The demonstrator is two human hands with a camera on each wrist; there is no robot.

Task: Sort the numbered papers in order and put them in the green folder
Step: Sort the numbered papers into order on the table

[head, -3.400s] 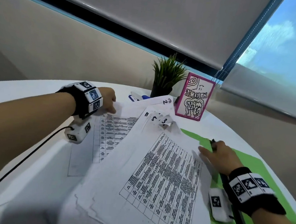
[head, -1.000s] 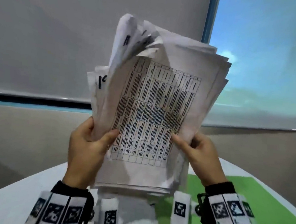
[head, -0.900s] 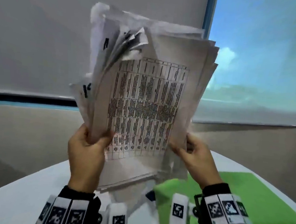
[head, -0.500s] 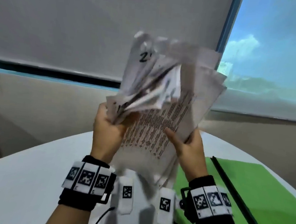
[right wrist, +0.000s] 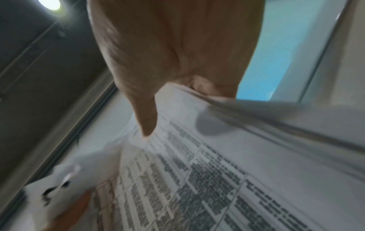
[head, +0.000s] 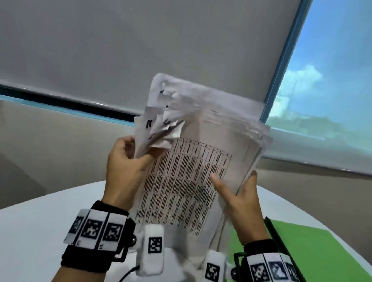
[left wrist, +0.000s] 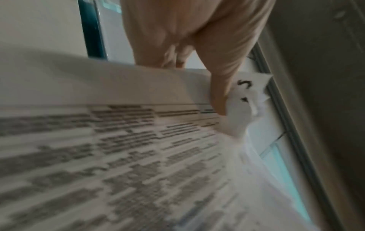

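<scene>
Both hands hold a stack of papers (head: pixel 204 156) up in the air, above the white table (head: pixel 12 237). The left hand (head: pixel 124 169) grips the left edge, with its thumb on the front sheet and its fingers behind. The right hand (head: pixel 241 198) grips the right edge the same way. The front sheet shows a grid full of tiny print, too blurry to read. The top left corners are bent and crumpled, and black numbers are written there by hand. In the left wrist view one corner number (left wrist: pixel 244 83) looks like a 5. The others are too blurry to tell. The green folder (head: pixel 318 262) lies open on the table, below the right hand.
</scene>
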